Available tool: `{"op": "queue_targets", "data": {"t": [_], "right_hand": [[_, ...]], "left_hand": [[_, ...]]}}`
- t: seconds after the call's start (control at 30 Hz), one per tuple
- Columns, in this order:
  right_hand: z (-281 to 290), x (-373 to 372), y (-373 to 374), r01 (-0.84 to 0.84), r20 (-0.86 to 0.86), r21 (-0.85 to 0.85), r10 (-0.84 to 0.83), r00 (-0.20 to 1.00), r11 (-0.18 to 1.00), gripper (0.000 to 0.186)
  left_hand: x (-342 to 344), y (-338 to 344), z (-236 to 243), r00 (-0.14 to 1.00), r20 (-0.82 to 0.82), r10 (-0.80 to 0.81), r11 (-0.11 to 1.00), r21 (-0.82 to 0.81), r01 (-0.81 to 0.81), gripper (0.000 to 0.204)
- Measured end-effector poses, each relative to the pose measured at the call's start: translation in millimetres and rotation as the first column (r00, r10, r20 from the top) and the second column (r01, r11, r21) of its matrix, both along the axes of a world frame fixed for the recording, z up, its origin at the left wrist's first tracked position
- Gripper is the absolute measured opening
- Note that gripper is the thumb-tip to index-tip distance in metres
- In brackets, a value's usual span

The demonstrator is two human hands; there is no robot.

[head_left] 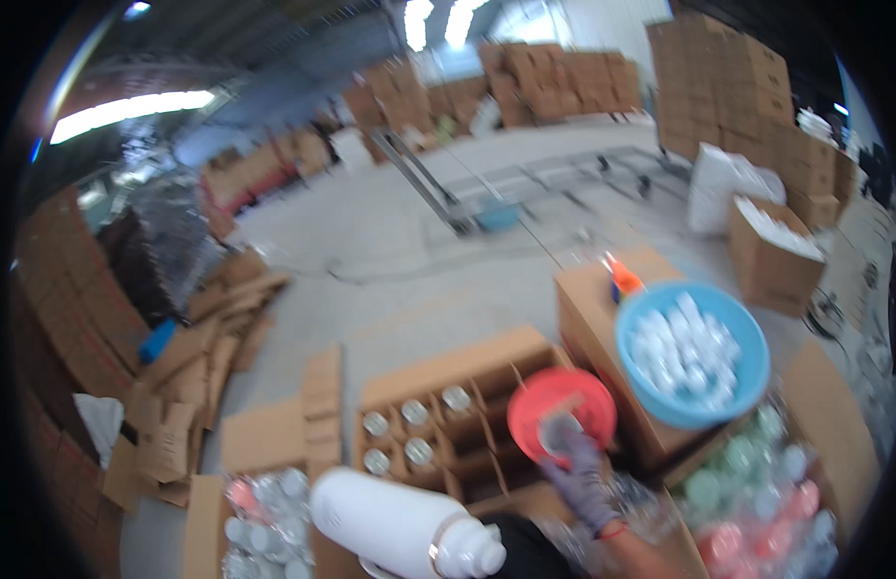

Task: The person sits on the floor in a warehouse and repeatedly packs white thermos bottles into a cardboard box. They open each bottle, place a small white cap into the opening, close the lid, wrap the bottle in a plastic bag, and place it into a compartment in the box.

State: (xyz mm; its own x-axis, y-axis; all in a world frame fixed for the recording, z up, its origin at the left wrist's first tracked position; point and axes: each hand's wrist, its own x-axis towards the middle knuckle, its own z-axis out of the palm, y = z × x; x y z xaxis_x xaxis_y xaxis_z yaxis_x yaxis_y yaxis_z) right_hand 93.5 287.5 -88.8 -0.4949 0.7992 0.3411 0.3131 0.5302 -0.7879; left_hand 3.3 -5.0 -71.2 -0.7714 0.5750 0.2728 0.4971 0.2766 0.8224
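Observation:
My right hand [581, 482], in a grey-purple glove with a red band at the wrist, reaches over a red basin [525, 415]. Its fingers close around a greyish-white, round-ended thing [561, 432], too blurred to name. A brownish strip shows just beyond it, inside the basin. The basin rests at the right end of a divided cardboard box [448, 381], where several clear-topped containers [418, 451] stand in the left compartments. In front of that box, close to me, a large white flask-like bottle [395, 521] with a metal ring lies tilted, its neck toward the right. My left hand does not show.
A blue basin [757, 372] of small clear-white pieces stands on a closed carton [602, 299] at right, beside an orange-topped bottle [624, 280]. Open boxes of wrapped green, pink and clear items [747, 473] sit lower right. Flattened cardboard [217, 357] lies left.

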Motion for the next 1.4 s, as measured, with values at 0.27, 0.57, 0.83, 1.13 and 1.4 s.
{"op": "queue_targets", "data": {"t": [0.27,0.57,0.83,1.13,1.4], "right_hand": [[-121,-31,127,0.07,0.556,0.365,-0.277,0.784,0.929,0.069],[97,20,-133,-0.19,-0.202,0.263,0.246,0.948,0.946,0.07],[78,21,-108,-0.176,-0.034,0.772,0.317,0.948,0.611,0.082],[19,-28,-143,-0.487,-0.664,-0.3,0.188,0.724,0.82,0.075],[90,-12,-140,-0.816,-0.813,-0.578,0.072,0.577,0.015,0.057]], "left_hand": [[-20,29,-48,0.815,0.561,-0.144,0.857,0.482,-0.18,0.049],[3,57,0,0.458,0.87,-0.185,0.661,0.455,-0.597,0.041],[13,30,-4,0.554,0.817,-0.162,0.752,0.466,-0.467,0.036],[6,26,5,0.715,0.682,-0.155,0.844,0.467,-0.263,0.04],[-2,17,20,0.736,0.654,-0.176,0.859,0.467,-0.21,0.042]]}}
